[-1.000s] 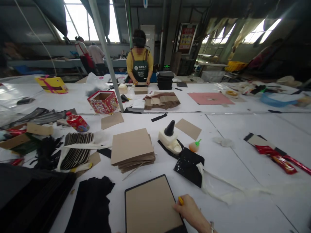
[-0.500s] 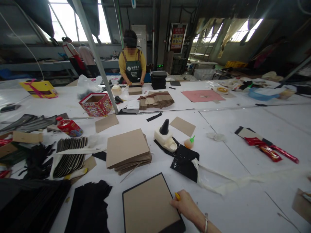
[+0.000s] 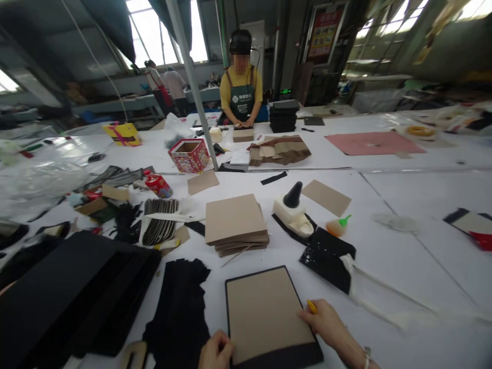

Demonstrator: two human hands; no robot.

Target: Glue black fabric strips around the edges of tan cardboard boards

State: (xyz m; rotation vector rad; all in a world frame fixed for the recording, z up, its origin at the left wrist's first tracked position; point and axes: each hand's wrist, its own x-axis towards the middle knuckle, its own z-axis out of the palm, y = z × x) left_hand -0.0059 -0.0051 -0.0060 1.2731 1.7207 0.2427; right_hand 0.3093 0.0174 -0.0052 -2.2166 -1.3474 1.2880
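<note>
A tan board (image 3: 269, 312) with a black border lies flat on the white table in front of me. My right hand (image 3: 326, 320) is closed around a small yellow tool (image 3: 311, 306), fingertips at the board's right edge. At the lower left edge of the board rests my left hand (image 3: 217, 351), its fingers curled; whether they pinch anything is hidden. Beyond the board stands a stack of tan boards (image 3: 236, 220). A heap of black pieces (image 3: 180, 307) lies left of the bordered board.
A cream container with a black cone (image 3: 294, 205) and an orange bottle (image 3: 337, 225) stand right of the stack. Large black sheets (image 3: 73, 292) cover the left side. A metal pole (image 3: 196, 87) rises mid-table. Across the table works a person (image 3: 241, 87).
My left hand has come into view at the board's lower left edge. The view has turned left, showing more black sheets. My right hand stays at the right edge.
</note>
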